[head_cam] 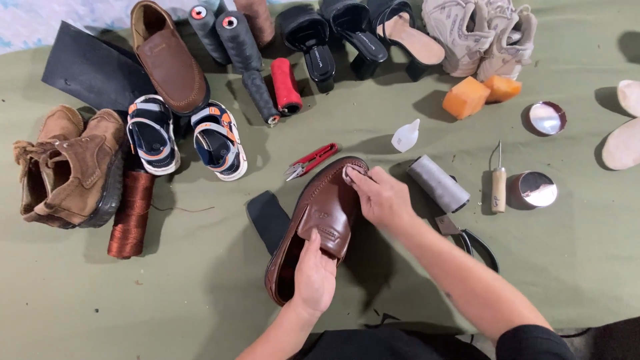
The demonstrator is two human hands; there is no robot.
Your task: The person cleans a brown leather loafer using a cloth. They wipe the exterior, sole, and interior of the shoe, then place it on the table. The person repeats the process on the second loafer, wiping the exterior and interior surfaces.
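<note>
A brown leather loafer (pixel 319 217) lies on the green cloth in the middle, toe pointing away from me. My left hand (pixel 315 273) rests on its heel opening and steadies it. My right hand (pixel 381 197) presses a small pale cloth (pixel 350 175) against the toe, fingers pinched on it. Red thread snips (pixel 311 161) lie just left of the toe. A grey thread spool (pixel 438 183) lies right of my right hand, and black scissors (pixel 470 239) sit partly under my right forearm.
A matching brown loafer (pixel 168 59), child sandals (pixel 183 137), tan boots (pixel 67 167), black heels (pixel 333 40) and beige sneakers (pixel 480 33) ring the far side. Thread spools, orange blocks (pixel 477 93), an awl (pixel 499 187), two round tins (pixel 537 189) and a black sole piece (pixel 268 219) lie around.
</note>
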